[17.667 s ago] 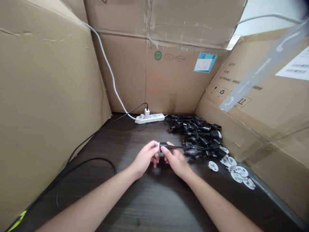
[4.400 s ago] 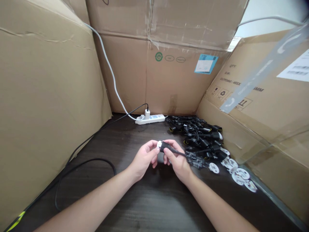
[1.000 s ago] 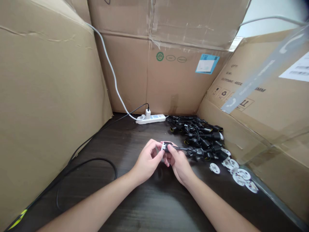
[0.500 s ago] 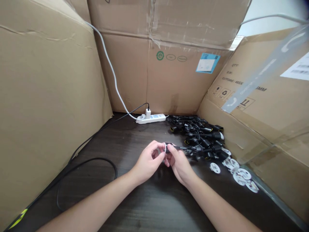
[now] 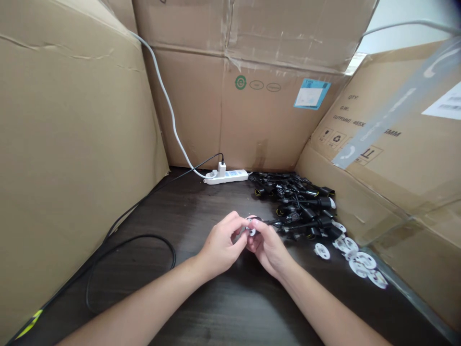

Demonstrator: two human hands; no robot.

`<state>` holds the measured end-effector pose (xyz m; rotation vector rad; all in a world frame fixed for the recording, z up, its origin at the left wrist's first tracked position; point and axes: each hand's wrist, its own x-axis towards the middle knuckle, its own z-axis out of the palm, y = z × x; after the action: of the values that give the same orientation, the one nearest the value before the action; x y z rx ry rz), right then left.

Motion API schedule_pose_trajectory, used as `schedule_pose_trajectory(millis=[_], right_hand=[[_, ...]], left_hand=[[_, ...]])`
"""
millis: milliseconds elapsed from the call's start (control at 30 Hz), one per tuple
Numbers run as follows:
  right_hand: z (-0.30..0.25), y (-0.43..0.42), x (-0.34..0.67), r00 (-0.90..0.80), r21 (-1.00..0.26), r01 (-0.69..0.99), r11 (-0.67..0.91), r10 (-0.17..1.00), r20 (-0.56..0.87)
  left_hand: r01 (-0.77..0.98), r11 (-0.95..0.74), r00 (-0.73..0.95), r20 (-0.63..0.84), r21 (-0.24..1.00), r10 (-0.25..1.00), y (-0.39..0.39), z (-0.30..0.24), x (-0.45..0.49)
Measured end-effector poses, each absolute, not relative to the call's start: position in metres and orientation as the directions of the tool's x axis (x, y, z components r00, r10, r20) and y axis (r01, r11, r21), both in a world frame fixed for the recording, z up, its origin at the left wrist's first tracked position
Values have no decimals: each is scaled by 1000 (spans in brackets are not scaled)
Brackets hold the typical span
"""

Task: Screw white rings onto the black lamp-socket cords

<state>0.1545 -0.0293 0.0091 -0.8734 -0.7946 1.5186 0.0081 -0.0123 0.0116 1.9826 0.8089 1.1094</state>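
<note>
My left hand (image 5: 221, 245) and my right hand (image 5: 270, 250) meet at the middle of the dark table, their fingertips together on a small black plug (image 5: 253, 220). A white round disc (image 5: 252, 232) sits against the plug, partly hidden by my fingers. A thin black cord (image 5: 273, 223) runs from the plug to the right, into a heap of black power cords with moulded plugs (image 5: 298, 204). Several loose white round discs (image 5: 362, 262) lie to the right of my right hand, and one lies apart (image 5: 321, 251).
Cardboard cartons (image 5: 72, 144) wall the dark wood table (image 5: 173, 211) on the left, back and right. A white power strip (image 5: 226, 177) with a plugged-in charger stands against the back carton. A black cable loop (image 5: 129, 250) lies on the left.
My hands have drawn closer, and my fingers now largely cover the plug and white disc. The plug has turned in my fingers, and the view has shifted slightly.
</note>
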Motion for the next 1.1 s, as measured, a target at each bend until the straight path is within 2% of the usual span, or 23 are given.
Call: schedule_pose_trajectory(millis=[367,733,833,900,1000,1100], right_hand=[[9,-31,153,-76,-823,-549,-143,990,-121],[10,-31,151,-104,-881,-470,-58,995,-9],[12,-28,156,-87,-957,-286,44,994,72],[14,-25,163,-43,-987,-53,153,987,156],[18,-20,173,-16,-899,315,304,949,315],[20,-19,178,-51,-784,524,333,931,361]], left_hand=[[174,-543,444,427,821,788,-10,12,7],[155,-527,426,425,835,799,-10,17,9],[108,-500,436,411,859,801,-12,19,9],[30,-399,426,349,917,835,-12,19,10],[-93,-101,452,132,991,882,-6,18,11],[-145,105,486,-22,984,873,1,16,12]])
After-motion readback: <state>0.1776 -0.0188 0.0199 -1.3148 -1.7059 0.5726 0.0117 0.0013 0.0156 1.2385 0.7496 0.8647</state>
